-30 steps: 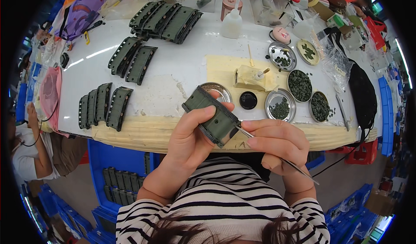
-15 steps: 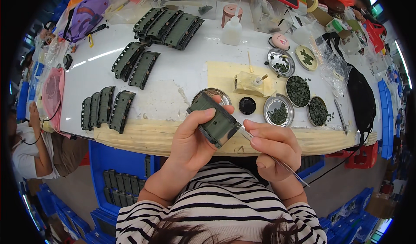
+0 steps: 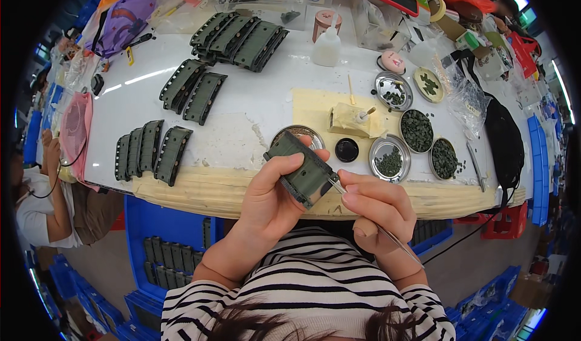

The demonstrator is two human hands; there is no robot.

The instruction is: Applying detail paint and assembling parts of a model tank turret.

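My left hand (image 3: 266,189) is closed round a dark green, slightly curved part (image 3: 305,174) with a dark studded edge, held tilted above the table's front edge. Metal tweezers (image 3: 392,238) are pinched in my right hand (image 3: 381,206), their tips touching the near right end of the green part. What the tips grip, if anything, is too small to make out. Behind the green part, a round metal dish (image 3: 296,128) is partly hidden. Close by stand a small black round pot (image 3: 347,150) and a metal dish of small green pieces (image 3: 389,159).
More curved green parts lie in groups at the left (image 3: 172,153) and far left (image 3: 242,38). Dishes of green pieces (image 3: 416,131) stand at the right, near a yellow taped block (image 3: 357,120) and a white squeeze bottle (image 3: 327,47). A blue bin (image 3: 136,238) sits below the table.
My right hand has shifted slightly left, bringing the tweezers closer in against the end of the green part. My left hand keeps its hold almost unchanged.
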